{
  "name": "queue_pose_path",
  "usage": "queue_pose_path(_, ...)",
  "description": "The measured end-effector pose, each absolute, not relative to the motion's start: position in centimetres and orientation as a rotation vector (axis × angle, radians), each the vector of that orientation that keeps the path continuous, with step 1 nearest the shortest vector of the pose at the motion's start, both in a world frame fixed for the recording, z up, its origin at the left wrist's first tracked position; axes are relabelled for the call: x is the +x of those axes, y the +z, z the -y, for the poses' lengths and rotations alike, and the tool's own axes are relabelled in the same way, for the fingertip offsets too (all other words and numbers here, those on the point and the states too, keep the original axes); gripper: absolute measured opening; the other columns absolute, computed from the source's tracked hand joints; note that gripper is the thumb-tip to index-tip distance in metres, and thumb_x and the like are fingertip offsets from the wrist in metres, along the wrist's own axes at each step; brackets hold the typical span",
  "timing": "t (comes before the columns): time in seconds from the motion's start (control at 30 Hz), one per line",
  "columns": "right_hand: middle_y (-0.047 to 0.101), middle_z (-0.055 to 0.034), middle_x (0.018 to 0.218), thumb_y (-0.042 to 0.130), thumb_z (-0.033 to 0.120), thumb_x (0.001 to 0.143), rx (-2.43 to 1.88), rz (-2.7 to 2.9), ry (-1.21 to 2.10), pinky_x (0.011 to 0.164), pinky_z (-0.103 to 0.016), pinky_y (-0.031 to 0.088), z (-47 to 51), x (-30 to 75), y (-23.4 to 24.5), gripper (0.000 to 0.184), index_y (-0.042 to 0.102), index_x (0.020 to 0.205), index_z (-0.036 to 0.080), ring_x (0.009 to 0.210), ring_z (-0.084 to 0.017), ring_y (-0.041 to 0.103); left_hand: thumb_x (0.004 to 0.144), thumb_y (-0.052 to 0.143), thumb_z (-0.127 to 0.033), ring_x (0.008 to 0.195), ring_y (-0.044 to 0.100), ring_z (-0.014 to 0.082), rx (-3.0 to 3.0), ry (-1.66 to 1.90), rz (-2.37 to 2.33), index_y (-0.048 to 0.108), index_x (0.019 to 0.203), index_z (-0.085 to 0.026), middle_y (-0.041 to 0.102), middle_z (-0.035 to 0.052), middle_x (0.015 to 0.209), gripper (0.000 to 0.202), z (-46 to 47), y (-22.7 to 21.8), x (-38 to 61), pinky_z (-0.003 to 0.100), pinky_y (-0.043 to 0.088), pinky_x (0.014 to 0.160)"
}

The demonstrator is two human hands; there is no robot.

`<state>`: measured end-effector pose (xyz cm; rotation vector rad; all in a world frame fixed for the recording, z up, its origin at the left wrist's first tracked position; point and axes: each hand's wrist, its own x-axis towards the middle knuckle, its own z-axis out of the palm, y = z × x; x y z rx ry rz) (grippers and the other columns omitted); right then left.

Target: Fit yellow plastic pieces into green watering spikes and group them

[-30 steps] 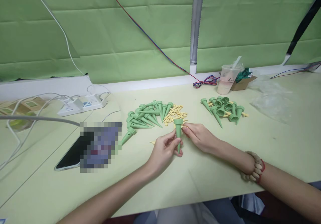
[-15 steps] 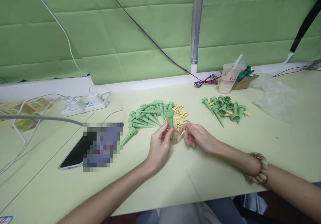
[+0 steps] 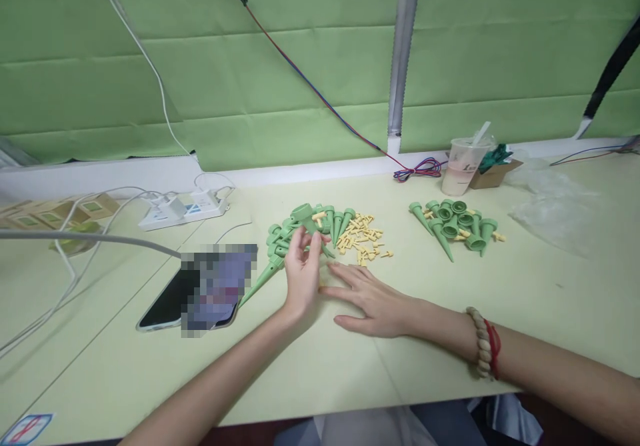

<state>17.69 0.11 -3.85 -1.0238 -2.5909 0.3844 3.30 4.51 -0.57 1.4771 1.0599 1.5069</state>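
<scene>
My left hand [image 3: 303,269] is closed around a green watering spike [image 3: 301,213], a hollow plastic cone with a wide head, held tilted above a pile. A yellow peg [image 3: 319,217] shows beside its head; whether it sits in the spike I cannot tell. Palm down, my right hand [image 3: 373,299] has its fingers spread low over the table, the fingertips close to my left hand. Beyond both hands lie a pile of green spikes [image 3: 280,236] and a scatter of small yellow pegs [image 3: 363,233]. Farther right is another group of spikes [image 3: 453,223], some with yellow pegs.
A phone [image 3: 165,299] lies on the left, with a power strip [image 3: 185,211] and white cables behind it. At the back right stand a drink cup [image 3: 460,166] and a small cardboard box [image 3: 495,175], beside a clear plastic bag [image 3: 550,213]. A green curtain hangs behind.
My left hand has shifted left with the spike, which now tilts over the pile. My right hand has come lower, and its fingers have spread out. The view has moved slightly.
</scene>
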Motion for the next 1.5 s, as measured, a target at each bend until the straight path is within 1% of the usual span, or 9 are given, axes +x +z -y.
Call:
queue_pose_path(0.13,0.033,-0.0093,0.139,0.038,0.042,0.089,-0.960,2.599,0.401,0.110,-0.045,0.015,-0.6,17.4,-3.7,0.047,0.041,0.132,0.023,0.131,-0.020,0.025,0.080,0.053,-0.042,0.082,0.057,0.0143,1.474,1.416,-1.101,0.052,0.093,-0.018,0.062,0.0025,0.080,0.027,-4.1,-0.9,3.5,0.024,0.042,0.073)
queue_pose_path(0.23,0.047,-0.0094,0.127,0.037,0.035,0.091,-0.970,2.505,0.373,0.106,-0.039,0.024,-0.8,17.7,-3.7,0.039,0.049,0.125,0.020,0.122,-0.016,0.038,0.079,0.055,-0.041,0.080,0.059,0.0143,1.458,1.393,-1.094,0.052,0.103,-0.018,0.062,0.0024,0.079,0.034,-3.9,-1.2,3.6,0.025,0.043,0.074)
queue_pose_path(0.43,0.062,-0.0070,0.093,0.051,0.032,0.083,-1.137,2.246,0.289,0.087,-0.031,0.039,-2.2,19.4,-4.3,0.022,0.067,0.084,0.017,0.094,-0.015,0.055,0.078,0.056,-0.040,0.080,0.059,0.0137,1.454,1.378,-1.108,0.049,0.111,-0.018,0.062,0.0008,0.077,0.040,-4.2,-1.6,3.5,0.024,0.042,0.075)
queue_pose_path(0.63,0.061,-0.0035,0.072,0.057,0.023,0.074,-1.277,2.041,0.295,0.072,-0.025,0.041,-3.1,20.7,-4.1,0.017,0.058,0.060,0.014,0.072,-0.011,0.054,0.078,0.056,-0.040,0.076,0.058,0.0132,1.428,1.277,-1.072,0.046,0.112,-0.018,0.059,-0.0006,0.072,0.041,-4.1,-2.2,3.9,0.023,0.041,0.071)
queue_pose_path(0.8,0.057,-0.0023,0.064,0.056,0.020,0.071,-1.353,1.966,0.322,0.065,-0.021,0.038,-3.0,20.6,-3.6,0.025,0.046,0.049,0.013,0.066,-0.009,0.051,0.077,0.058,-0.039,0.071,0.055,0.0122,1.424,1.198,-1.088,0.047,0.110,-0.017,0.056,-0.0022,0.067,0.041,-4.0,-2.4,4.2,0.022,0.039,0.067)
queue_pose_path(0.97,0.058,0.0007,0.066,0.058,0.021,0.070,-1.382,1.851,0.366,0.062,-0.018,0.040,-2.9,20.7,-3.5,0.009,0.054,0.067,0.014,0.063,-0.007,0.052,0.078,0.056,-0.043,0.069,0.054,0.0122,1.428,1.167,-1.060,0.045,0.112,-0.019,0.059,-0.0016,0.069,0.043,-4.0,-2.6,4.1,0.023,0.040,0.067)
queue_pose_path(1.1,0.064,-0.0018,0.088,0.057,0.023,0.073,-1.231,1.725,0.497,0.071,-0.019,0.047,-3.1,20.7,-3.4,0.021,0.059,0.092,0.016,0.073,-0.007,0.059,0.079,0.053,-0.044,0.077,0.057,0.0149,1.398,1.168,-1.014,0.039,0.113,-0.021,0.063,0.0015,0.077,0.043,-4.2,-2.9,4.0,0.027,0.044,0.070)
queue_pose_path(1.33,0.065,-0.0064,0.092,0.057,0.041,0.077,-1.123,1.373,0.755,0.070,-0.021,0.051,-3.6,21.1,-2.6,0.033,0.066,0.094,0.014,0.077,-0.011,0.062,0.078,0.056,-0.039,0.087,0.060,0.0163,1.390,1.202,-0.945,0.039,0.096,-0.021,0.062,0.0035,0.089,0.031,-4.1,-2.5,4.3,0.029,0.048,0.075)
queue_pose_path(1.5,0.064,-0.0066,0.096,0.063,0.038,0.073,-1.097,1.302,0.728,0.066,-0.019,0.049,-3.6,21.3,-2.0,0.033,0.066,0.095,0.014,0.076,-0.009,0.060,0.077,0.057,-0.037,0.082,0.061,0.0144,1.407,1.182,-0.924,0.039,0.079,-0.019,0.060,0.0024,0.086,0.025,-4.2,-2.4,4.4,0.026,0.049,0.071)
